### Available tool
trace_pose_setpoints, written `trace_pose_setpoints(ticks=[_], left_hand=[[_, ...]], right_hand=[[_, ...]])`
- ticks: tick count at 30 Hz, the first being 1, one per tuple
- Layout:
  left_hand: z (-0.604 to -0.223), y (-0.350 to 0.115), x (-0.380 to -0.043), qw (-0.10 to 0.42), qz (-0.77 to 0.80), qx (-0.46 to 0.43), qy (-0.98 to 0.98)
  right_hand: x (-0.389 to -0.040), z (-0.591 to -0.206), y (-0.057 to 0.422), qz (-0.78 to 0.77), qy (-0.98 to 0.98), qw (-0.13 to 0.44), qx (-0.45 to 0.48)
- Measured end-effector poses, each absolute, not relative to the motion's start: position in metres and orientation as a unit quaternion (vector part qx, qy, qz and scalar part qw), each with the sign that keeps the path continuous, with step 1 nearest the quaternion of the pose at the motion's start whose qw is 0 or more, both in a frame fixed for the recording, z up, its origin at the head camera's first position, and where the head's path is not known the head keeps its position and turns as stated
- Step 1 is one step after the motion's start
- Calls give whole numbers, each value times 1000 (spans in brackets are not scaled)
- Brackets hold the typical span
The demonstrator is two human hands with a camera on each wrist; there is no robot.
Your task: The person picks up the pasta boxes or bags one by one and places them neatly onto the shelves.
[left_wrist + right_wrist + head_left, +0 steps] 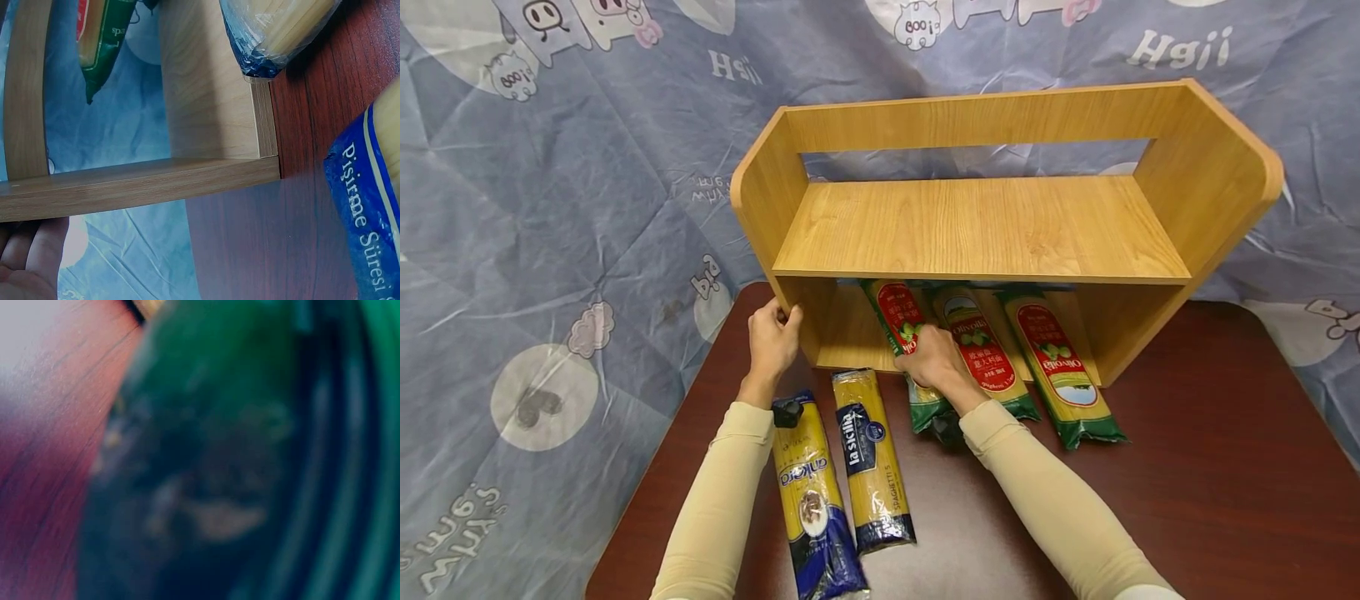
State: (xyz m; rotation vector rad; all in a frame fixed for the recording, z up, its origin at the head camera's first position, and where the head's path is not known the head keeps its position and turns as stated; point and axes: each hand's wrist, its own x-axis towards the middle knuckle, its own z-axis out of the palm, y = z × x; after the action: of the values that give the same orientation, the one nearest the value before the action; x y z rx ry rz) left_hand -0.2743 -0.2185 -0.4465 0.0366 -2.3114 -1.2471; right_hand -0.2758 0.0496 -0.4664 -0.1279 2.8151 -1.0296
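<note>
Head view: the left hand [773, 337] gripped the tan wooden shelf [985, 225] by its side; the right hand [934, 360] clasped the leftmost green-and-red plastic pasta packet [898, 310], jutting from the lower compartment [833, 325]. A sideways tug might have skewed the matching packet [988, 354] alongside.

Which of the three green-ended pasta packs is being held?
The leftmost green-ended pack in the head view, nearest the la sicilia pack: the right hand grips it. Neither the middle pack nor the rightmost pack is held.
</note>
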Motion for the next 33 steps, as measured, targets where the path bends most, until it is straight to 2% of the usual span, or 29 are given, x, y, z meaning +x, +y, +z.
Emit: trace_pose_setpoints(ticks=[11, 23, 33], left_hand=[[-447, -218, -271, 248, -455, 15, -855], [-445, -219, -274, 249, -457, 8, -854], [-445, -218, -273, 253, -459, 6, -852]], right_hand=[[-284, -468, 46, -319, 941, 109, -36], [-292, -479, 39, -289, 954, 76, -32], [-295, -486, 36, -289, 953, 77, -39]])
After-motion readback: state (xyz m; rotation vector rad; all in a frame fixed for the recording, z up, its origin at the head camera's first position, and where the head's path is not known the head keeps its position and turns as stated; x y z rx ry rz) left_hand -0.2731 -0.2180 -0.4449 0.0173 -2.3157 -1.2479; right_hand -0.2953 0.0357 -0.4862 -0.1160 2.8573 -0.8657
